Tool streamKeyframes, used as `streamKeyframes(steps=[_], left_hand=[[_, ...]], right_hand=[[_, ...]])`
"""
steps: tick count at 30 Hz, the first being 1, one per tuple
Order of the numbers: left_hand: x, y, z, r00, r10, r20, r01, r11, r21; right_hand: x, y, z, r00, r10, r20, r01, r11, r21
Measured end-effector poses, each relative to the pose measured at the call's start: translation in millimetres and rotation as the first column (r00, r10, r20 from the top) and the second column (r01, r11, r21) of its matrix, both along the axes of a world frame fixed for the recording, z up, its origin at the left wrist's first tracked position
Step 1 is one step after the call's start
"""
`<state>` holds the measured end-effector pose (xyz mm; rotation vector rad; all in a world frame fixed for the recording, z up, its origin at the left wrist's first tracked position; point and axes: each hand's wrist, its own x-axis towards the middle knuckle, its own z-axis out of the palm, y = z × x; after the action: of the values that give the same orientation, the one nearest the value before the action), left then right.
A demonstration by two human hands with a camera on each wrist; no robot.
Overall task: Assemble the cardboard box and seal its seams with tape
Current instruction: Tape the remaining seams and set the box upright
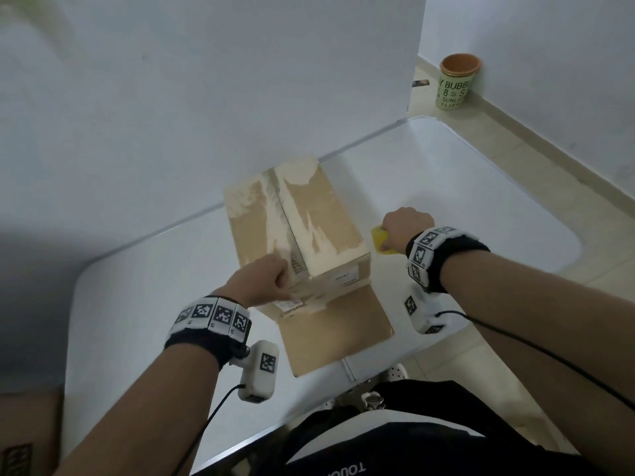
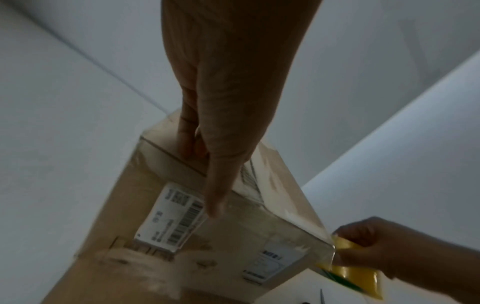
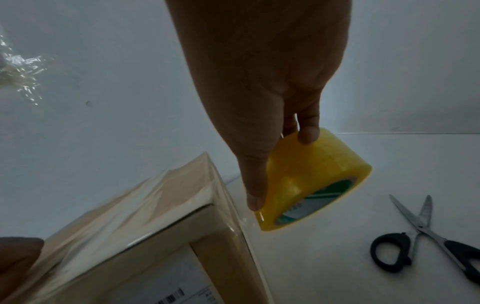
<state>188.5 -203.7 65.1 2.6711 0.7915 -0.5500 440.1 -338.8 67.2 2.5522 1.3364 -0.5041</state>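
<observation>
Your right fingers [image 3: 307, 131] grasp the tape roll [image 3: 311, 181], mid-frame right of the box [image 1: 295, 235] at frame centre; your left hand [image 1: 261, 280] pins tape on its near edge, fingers curled.

Scissors [image 3: 426, 236] (blades open) seemingly obstruct table [image 1: 464, 187] right of box [image 1: 302, 228]

Brown box [image 1: 302, 214] with pale torn patches; beside it, a yellow tape roll [image 3: 311, 181] with green core, and black-handled scissors [image 3: 420, 236] on the white table [image 1: 481, 187].
</observation>
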Motion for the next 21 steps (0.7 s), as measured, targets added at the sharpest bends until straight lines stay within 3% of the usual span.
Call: streamKeyframes(steps=[7, 11, 14, 18, 21], left_hand=[[37.0, -24.5, -9.4, 0.958, -0.278, 0.073, 0.258, 0.943, 0.209], [33.4, -23.5, -21.7, 0.946, -0.317, 0.066, 0.288, 0.917, 0.274], [34.9, -22.6, -20.9, 0.945, -0.319, 0.074, 0.295, 0.928, 0.226], [57.8, -20.7, -2.7, 0.947, -0.317, -0.057, 0.322, 0.922, 0.216], [85.2, -33.5, 1.7, 0.953, -0.294, 0.078, 0.278, 0.946, 0.166]], right_hand=[[-2.7, 0.4, -6.0, 0.999, -0.001, -0.045, 0.001, 1.0, -0.011], [0.8, -1.4, -10.1, 0.996, 0.0, -0.09, 0.0, 1.0, 0.002], [4.1, -5.0, -10.3, 0.993, -0.003, -0.121, 0.005, 1.0, 0.013], [3.9, -5.4, -9.1, 0.996, -0.001, -0.087, 0.004, 1.0, 0.027], [5.2, -6.0, -6.3, 0.995, 0.0, -0.102, 0.003, 1.0, 0.022]])
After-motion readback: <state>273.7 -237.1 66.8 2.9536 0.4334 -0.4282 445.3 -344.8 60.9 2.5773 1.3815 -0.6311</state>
